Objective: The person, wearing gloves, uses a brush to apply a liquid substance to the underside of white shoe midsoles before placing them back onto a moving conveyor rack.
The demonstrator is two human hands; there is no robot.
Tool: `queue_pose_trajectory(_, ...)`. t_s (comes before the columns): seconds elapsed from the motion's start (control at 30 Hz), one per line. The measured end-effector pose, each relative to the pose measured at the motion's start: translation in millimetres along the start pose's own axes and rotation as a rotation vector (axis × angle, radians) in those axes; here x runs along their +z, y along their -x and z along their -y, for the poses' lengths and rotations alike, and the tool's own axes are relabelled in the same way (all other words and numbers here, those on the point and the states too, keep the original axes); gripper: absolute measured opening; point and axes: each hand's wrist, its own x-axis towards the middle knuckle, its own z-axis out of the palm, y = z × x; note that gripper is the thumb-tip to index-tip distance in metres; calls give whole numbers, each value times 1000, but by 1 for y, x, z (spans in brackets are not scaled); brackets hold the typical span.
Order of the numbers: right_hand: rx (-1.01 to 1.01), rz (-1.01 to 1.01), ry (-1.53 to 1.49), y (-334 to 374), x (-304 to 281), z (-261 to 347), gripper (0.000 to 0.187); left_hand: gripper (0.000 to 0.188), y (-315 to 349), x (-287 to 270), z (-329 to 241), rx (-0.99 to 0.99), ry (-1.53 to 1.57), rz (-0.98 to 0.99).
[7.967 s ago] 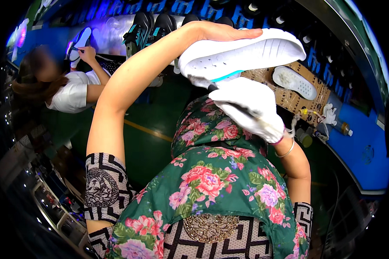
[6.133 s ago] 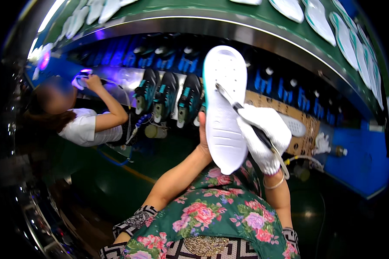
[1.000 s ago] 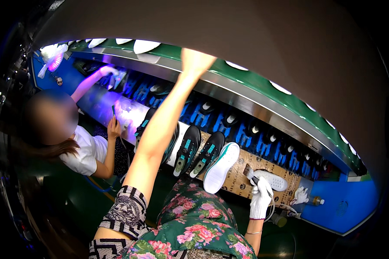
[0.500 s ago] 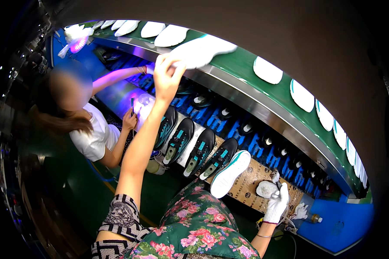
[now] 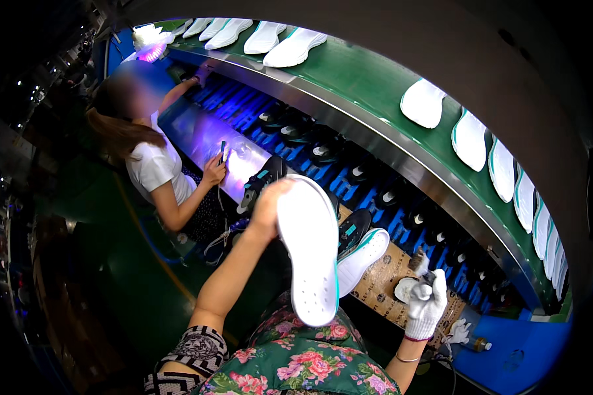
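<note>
My bare left hand (image 5: pixel 270 207) grips a white shoe sole (image 5: pixel 308 257) with a teal edge, raised in front of my apron. My right hand (image 5: pixel 426 306), in a white knit glove, is closed on a brush (image 5: pixel 419 262) with greyish bristles pointing up. Just left of the glove, a small bowl (image 5: pixel 405 289) stands on the printed cardboard (image 5: pixel 383 289). Another white sole (image 5: pixel 366 260) lies on the bench beside a black shoe upper (image 5: pixel 354 230) with teal trim. The raised sole hides parts of several other uppers.
Several white soles (image 5: pixel 469 139) lie along the green conveyor (image 5: pixel 362 79) above a metal rail. Black uppers on blue holders (image 5: pixel 319 155) line the lower track. On the left, a co-worker (image 5: pixel 155 164) holds a tool. A white glove (image 5: pixel 459 330) and a small bottle (image 5: pixel 481 344) lie at lower right.
My left hand has lifted the sole from the conveyor and brought it down toward me. My right hand stays near the bowl with the brush. The co-worker's far arm still reaches toward the track.
</note>
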Motion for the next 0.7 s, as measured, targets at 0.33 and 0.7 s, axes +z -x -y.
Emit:
queue_pose_trajectory(0.33, -15, 75, 324, 12, 90, -32, 15, 79, 89, 63, 117, -596, 366, 333)
queue_pose_trajectory(0.7, -351, 229, 916, 6, 99, -29, 13, 103, 100, 90, 116, -641, 672, 434)
